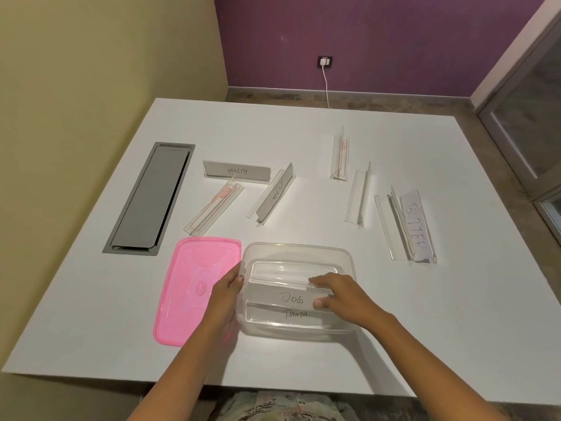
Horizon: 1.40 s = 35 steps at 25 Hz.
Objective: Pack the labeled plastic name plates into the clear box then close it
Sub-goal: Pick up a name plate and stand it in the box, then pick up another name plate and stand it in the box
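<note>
The clear box [299,253] stands open near the table's front edge. Inside it lie two name plates, DOG [285,297] and PANDA [291,315]. My right hand [337,294] reaches into the box and grips the right end of the DOG plate. My left hand [229,288] holds the box's left wall. The pink lid [188,287] lies flat to the left of the box. On the table farther back lie the ALPHA plate [236,171], the ZEBRA plate [273,192] and, at the right, the BUTTER plate [414,227].
Three unlabeled clear plates lie on the white table [425,314]: one [214,208] below ALPHA, one [340,156] at the back, one [358,194] beside it. A grey cable hatch [150,197] is set into the table at left. A charger cord [326,83] hangs from a wall socket.
</note>
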Each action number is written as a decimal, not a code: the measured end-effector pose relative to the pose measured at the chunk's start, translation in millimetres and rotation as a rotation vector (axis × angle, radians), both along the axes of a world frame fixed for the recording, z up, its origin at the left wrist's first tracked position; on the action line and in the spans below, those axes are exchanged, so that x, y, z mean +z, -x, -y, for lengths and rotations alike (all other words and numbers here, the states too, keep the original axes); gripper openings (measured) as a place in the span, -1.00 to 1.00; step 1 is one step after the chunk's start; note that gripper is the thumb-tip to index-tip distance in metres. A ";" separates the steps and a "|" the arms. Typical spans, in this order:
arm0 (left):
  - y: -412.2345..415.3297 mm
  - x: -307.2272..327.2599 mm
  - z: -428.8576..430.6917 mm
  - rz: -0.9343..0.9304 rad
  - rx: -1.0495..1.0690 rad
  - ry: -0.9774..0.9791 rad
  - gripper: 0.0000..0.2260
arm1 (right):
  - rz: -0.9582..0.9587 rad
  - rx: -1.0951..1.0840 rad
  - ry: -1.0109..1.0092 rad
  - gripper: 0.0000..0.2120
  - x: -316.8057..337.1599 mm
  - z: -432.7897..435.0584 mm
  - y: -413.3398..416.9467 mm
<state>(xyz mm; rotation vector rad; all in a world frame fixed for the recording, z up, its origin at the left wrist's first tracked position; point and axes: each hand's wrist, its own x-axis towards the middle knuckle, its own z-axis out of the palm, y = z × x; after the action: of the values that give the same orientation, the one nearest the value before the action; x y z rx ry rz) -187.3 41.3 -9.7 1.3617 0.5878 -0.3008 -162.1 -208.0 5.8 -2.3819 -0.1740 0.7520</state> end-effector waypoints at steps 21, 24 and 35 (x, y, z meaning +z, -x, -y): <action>0.2 0.1 0.3 -0.008 -0.003 0.016 -0.66 | 0.305 -0.008 0.009 -0.72 1.3 -17.2 11.6; 0.0 -0.6 -0.4 -0.004 -0.010 0.018 -0.67 | 0.648 -0.248 -0.026 -0.83 12.3 6.1 -11.4; -0.7 6.1 3.7 -0.019 -0.039 -0.018 -0.68 | 0.377 -0.879 0.478 -0.58 -14.0 139.7 -112.3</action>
<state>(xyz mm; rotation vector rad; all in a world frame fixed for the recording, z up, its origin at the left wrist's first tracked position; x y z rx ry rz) -186.7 37.6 -3.5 1.3902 0.5817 -0.3416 -49.8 -347.7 -8.2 -2.6332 0.9374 -0.0946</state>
